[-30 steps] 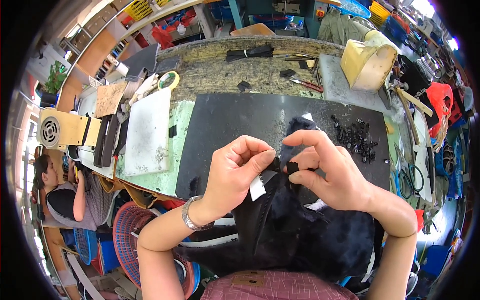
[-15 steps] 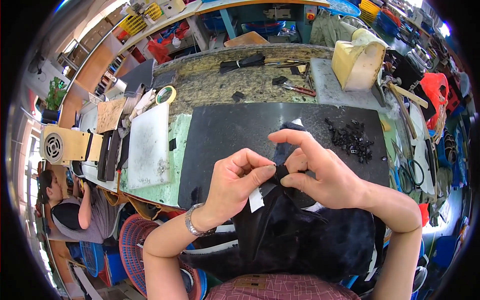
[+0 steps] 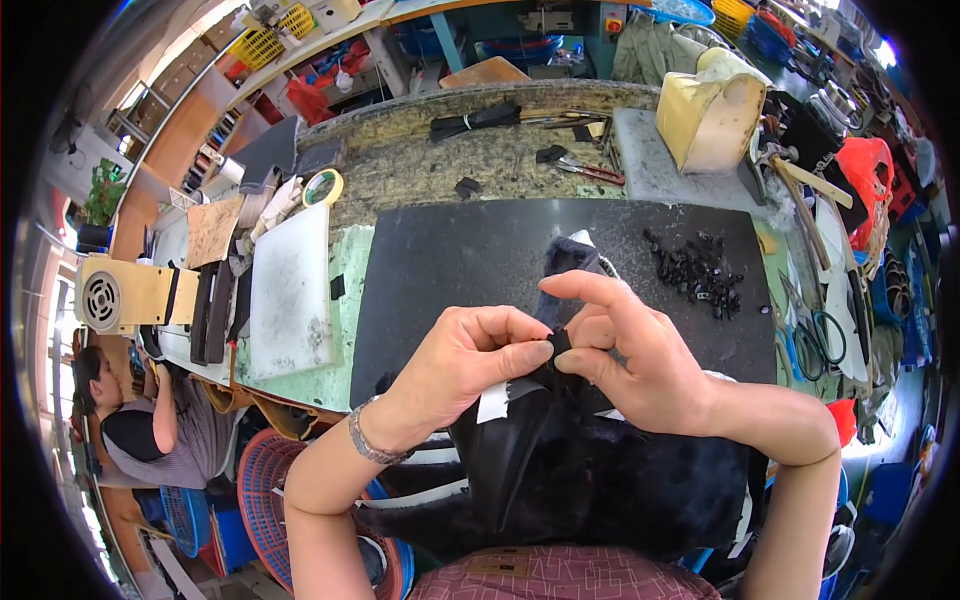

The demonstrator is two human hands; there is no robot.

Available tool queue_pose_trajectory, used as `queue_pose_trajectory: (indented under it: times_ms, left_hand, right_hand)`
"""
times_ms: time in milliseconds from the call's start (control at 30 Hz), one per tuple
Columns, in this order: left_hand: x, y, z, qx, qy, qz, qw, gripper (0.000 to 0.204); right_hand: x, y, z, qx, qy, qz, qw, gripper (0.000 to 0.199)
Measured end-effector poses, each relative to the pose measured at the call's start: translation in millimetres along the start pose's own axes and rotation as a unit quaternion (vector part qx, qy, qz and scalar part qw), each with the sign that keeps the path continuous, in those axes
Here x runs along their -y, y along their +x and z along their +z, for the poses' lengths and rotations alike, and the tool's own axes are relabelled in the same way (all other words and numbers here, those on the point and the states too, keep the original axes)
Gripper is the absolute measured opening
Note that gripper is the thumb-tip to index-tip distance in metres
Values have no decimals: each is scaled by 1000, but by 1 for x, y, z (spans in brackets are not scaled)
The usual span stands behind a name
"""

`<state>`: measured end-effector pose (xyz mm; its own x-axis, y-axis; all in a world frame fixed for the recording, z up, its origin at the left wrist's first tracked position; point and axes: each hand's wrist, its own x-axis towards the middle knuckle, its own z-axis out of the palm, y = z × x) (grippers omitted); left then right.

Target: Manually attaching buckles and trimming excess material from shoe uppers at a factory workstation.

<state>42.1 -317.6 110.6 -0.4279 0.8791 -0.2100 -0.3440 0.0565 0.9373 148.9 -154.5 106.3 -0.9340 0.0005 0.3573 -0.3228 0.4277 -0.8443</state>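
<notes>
One small, flat black piece (image 3: 561, 344) is pinched by fingertips of the left hand (image 3: 465, 358) and right hand (image 3: 650, 362) toward the near edge of the black rectangular mat (image 3: 460, 250), and may be dropped if either pinch is slackened.

- Roll of tape (image 3: 338, 185), just beside a white board (image 3: 292, 295)
- Red-handled pliers (image 3: 597, 172), near a grey slab (image 3: 640, 150)
- Cream container (image 3: 700, 125), standing on the slab
- Scissors (image 3: 808, 320), at the right
- Red plastic bag (image 3: 865, 185), beyond them
- Cream machine (image 3: 140, 297) with a round vent, left
- Another person (image 3: 150, 440), below it
- Red basket (image 3: 262, 490), lower left, possibly plastic
</notes>
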Motion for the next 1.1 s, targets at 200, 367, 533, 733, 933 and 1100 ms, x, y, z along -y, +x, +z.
queue_pose_trajectory:
  times_ms: [200,367,533,733,933,1100]
  left_hand:
    - [6,3,1,-27,-16,45,998,14]
    - [10,2,12,-57,-30,68,996,14]
    - [11,-1,15,-93,19,96,991,12]
    - [15,4,12,-82,30,98,991,13]
    - [-1,6,4,-84,317,170,929,27]
    - [-16,17,-27,-321,63,270,906,20]
  right_hand:
    - [0,3,-3,-2,-131,-153,980,38]
    - [-6,-4,2,-83,-314,-319,890,28]
    - [-16,-10,10,-112,-325,-427,836,25]
    - [-16,-8,13,-122,-325,-412,843,24]
    - [12,-8,7,-82,-423,-433,792,19]
    - [27,-10,-6,-110,-367,-368,847,18]
